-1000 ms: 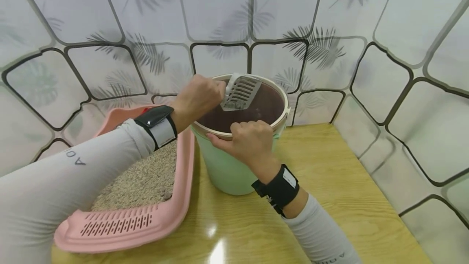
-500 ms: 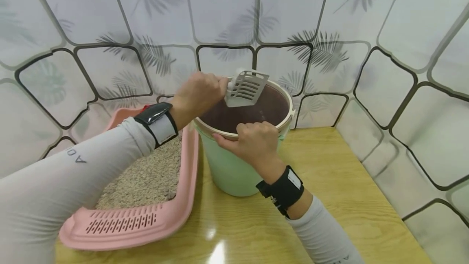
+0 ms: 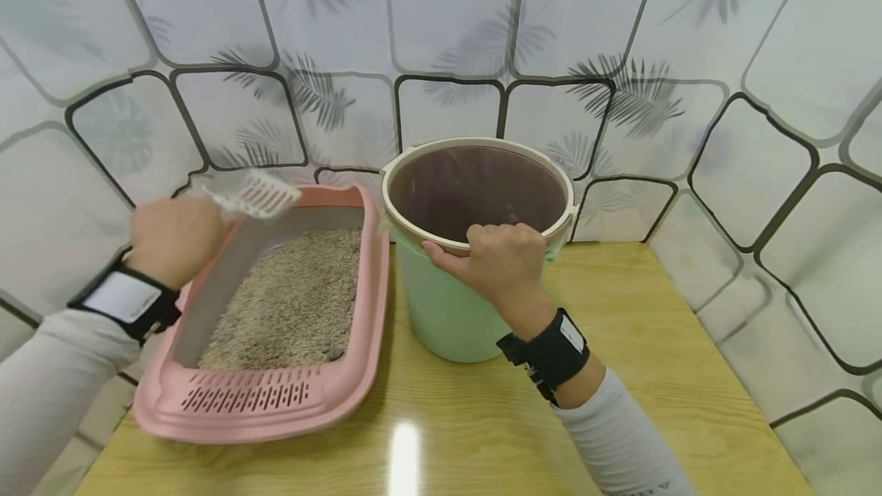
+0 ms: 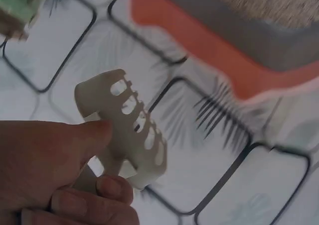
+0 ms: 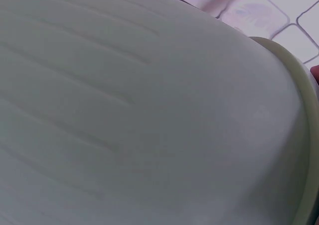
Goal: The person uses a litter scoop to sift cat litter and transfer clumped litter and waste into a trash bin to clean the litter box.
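Note:
My left hand (image 3: 175, 239) grips a pale slotted litter scoop (image 3: 262, 194) by its handle, above the far left side of a pink litter box (image 3: 377, 282). In the left wrist view the thumb and curled fingers hold the scoop (image 4: 119, 125), and no clump shows on its blade. Grainy litter (image 3: 296, 297) covers the box floor. My right hand (image 3: 506, 262) grips the near rim of a green bucket (image 3: 448, 312), thumb along the outside and fingers over the edge. A dark liner (image 3: 475, 186) shows inside. The bucket's side (image 5: 149, 110) fills most of the right wrist view.
Box and bucket stand side by side on a yellow wood-grain table (image 3: 620, 373). A patterned wall covering (image 3: 441, 21) rises close behind them and at both sides. Slots (image 3: 248, 396) run along the box's front lip.
My left hand has swung left with the scoop, from over the bucket to above the litter box. The right hand keeps its grip on the bucket rim. The head view has shifted slightly left.

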A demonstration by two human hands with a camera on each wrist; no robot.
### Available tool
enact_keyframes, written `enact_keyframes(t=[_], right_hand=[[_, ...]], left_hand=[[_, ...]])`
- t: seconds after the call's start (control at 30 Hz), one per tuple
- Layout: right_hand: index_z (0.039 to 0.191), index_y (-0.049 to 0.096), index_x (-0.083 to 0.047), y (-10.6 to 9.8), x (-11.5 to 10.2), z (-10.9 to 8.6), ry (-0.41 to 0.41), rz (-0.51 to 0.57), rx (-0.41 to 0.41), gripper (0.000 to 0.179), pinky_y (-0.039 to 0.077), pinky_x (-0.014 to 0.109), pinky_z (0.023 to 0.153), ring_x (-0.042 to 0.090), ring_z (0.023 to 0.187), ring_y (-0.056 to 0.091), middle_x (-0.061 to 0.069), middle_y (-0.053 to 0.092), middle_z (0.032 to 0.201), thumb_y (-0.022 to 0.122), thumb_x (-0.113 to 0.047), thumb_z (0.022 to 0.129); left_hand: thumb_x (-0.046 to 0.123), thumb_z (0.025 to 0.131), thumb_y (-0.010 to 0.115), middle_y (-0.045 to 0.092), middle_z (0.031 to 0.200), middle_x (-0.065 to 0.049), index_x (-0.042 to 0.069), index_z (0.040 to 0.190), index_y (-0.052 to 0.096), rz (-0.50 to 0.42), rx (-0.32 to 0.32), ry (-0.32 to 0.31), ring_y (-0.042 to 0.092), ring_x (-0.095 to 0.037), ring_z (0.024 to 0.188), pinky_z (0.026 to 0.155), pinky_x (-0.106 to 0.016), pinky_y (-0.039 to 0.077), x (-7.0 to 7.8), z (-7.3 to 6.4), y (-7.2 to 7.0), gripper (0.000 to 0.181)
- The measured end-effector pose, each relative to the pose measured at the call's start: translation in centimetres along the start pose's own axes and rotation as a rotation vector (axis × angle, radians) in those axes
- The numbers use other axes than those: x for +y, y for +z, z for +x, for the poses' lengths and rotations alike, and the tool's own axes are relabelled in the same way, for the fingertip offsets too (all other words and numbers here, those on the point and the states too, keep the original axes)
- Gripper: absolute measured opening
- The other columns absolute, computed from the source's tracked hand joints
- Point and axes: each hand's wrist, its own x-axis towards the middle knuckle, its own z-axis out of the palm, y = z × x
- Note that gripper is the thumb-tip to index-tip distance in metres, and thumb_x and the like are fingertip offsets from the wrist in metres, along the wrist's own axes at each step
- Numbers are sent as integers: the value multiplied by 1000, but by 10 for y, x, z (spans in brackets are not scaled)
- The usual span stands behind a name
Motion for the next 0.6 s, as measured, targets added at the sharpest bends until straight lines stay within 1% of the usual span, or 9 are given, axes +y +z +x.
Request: enact_keyframes(t=[0.1, 0.13, 0.17, 0.27, 0.3, 0.37, 0.43, 0.57, 0.6], right_hand=[[41, 33, -16, 0, 6, 0, 9, -8, -9, 69, 13, 28, 39, 12, 37, 13, -3, 27, 36, 49, -70, 81], [41, 33, -16, 0, 9, 0, 12, -10, -12, 70, 13, 28, 38, 12, 37, 14, -3, 27, 36, 47, -70, 82], [41, 33, -16, 0, 10, 0, 18, -9, -16, 71, 14, 28, 38, 12, 37, 14, -3, 28, 36, 45, -71, 83], [41, 33, -15, 2, 15, 1, 31, -2, -19, 73, 15, 29, 37, 13, 36, 15, -2, 29, 36, 39, -71, 86], [41, 33, -15, 3, 15, 0, 32, 2, -20, 73, 15, 29, 37, 13, 36, 15, -2, 29, 36, 38, -71, 86], [41, 33, -15, 5, 15, 0, 29, 13, -14, 72, 14, 29, 37, 14, 35, 16, -2, 28, 36, 40, -71, 86], [41, 33, -15, 7, 15, -2, 17, 17, -9, 72, 13, 28, 38, 13, 35, 16, -3, 28, 36, 41, -71, 86], [41, 32, -16, 7, 11, -3, 5, 13, -3, 72, 9, 27, 39, 12, 36, 13, -4, 26, 37, 39, -71, 87], [41, 32, -16, 6, 9, -3, 0, 10, -3, 72, 8, 27, 40, 11, 37, 12, -4, 26, 37, 37, -71, 88]], left_hand=[[28, 91, 58, 45, 50, -6, 8, 55, 45, 2, -77, 108, 44, -22, 43, 37, -40, 36, 5, -26, 35, 44], [27, 91, 58, 46, 51, -5, 9, 55, 46, 3, -133, 131, 45, -21, 44, 38, -41, 38, 11, -32, 43, 41], [27, 89, 60, 47, 52, -4, 9, 56, 47, 11, -162, 156, 46, -22, 45, 40, -41, 39, 19, -35, 52, 40], [25, 86, 64, 45, 50, -1, 13, 53, 42, 23, -205, 221, 48, -20, 45, 42, -42, 43, 40, -40, 73, 41], [25, 86, 63, 44, 50, -1, 14, 52, 40, 21, -233, 227, 48, -20, 45, 42, -42, 43, 47, -40, 79, 43], [26, 89, 61, 43, 51, 0, 16, 52, 38, 17, -323, 221, 47, -18, 47, 44, -40, 44, 57, -36, 89, 44], [25, 90, 59, 39, 52, 1, 16, 53, 37, 29, -406, 216, 42, -15, 47, 45, -36, 41, 65, -31, 98, 45], [21, 94, 54, 32, 55, 2, 16, 56, 38, 41, -565, 182, 31, -13, 53, 54, -34, 32, 75, -14, 114, 41], [20, 95, 53, 34, 56, 1, 15, 57, 41, 42, -600, 171, 32, -13, 54, 57, -36, 34, 76, -9, 118, 40]])
